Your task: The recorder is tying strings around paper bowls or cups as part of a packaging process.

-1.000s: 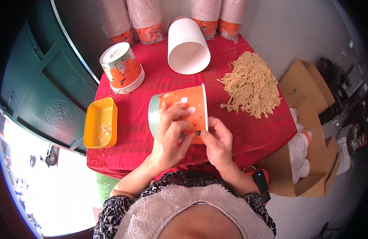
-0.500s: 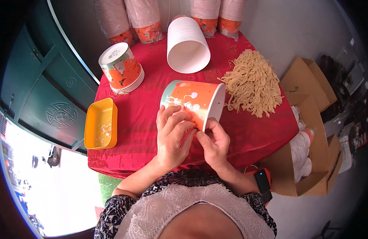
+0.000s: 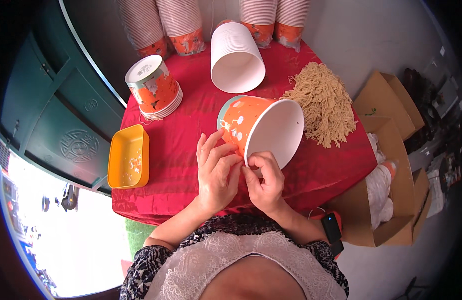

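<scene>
An orange paper bucket (image 3: 251, 122) with a white inside lies tilted on its side over the red tablecloth (image 3: 181, 150), its mouth turned toward me. My left hand (image 3: 216, 172) presses its fingers against the bucket's lower outside wall. My right hand (image 3: 263, 182) pinches the near rim of the bucket between thumb and fingers. A heap of pale string pieces (image 3: 323, 102) lies just right of the bucket.
A yellow tray (image 3: 128, 156) sits at the table's left edge. A short stack of orange buckets (image 3: 153, 92) stands upside down at the back left; a white stack (image 3: 237, 57) lies on its side. Tall stacks line the back. Cardboard boxes (image 3: 386, 165) stand on the right.
The bucket has been turned from lying sideways to facing its open mouth toward me. My right hand moved from its wall to its rim.
</scene>
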`<state>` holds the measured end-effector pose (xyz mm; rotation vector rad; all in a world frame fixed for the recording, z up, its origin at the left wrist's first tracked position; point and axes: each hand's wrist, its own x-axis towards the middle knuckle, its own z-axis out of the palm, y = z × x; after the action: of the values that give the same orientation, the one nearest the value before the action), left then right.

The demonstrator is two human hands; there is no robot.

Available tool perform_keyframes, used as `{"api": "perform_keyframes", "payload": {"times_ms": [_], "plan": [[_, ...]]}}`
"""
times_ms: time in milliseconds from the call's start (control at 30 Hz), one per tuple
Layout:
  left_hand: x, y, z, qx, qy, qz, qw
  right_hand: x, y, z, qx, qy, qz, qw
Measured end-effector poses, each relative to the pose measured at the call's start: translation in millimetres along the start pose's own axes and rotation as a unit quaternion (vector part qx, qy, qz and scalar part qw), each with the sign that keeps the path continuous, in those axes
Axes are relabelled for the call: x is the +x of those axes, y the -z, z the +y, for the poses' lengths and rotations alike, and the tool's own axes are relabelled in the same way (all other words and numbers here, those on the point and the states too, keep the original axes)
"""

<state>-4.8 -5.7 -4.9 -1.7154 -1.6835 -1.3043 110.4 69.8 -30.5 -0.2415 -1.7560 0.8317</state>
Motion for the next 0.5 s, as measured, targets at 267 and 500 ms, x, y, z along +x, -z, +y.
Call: {"api": "perform_keyframes", "payload": {"times_ms": [267, 500], "plan": [[4, 11, -8, -0.035, 0.023, -0.017, 0.999, 19, 3, -5, -0.13, 0.086, -0.052, 0.986], [7, 87, -71, 0.181, 0.168, 0.04, 0.968, 51, -2, -1, -0.273, 0.193, -0.079, 0.939]]}}
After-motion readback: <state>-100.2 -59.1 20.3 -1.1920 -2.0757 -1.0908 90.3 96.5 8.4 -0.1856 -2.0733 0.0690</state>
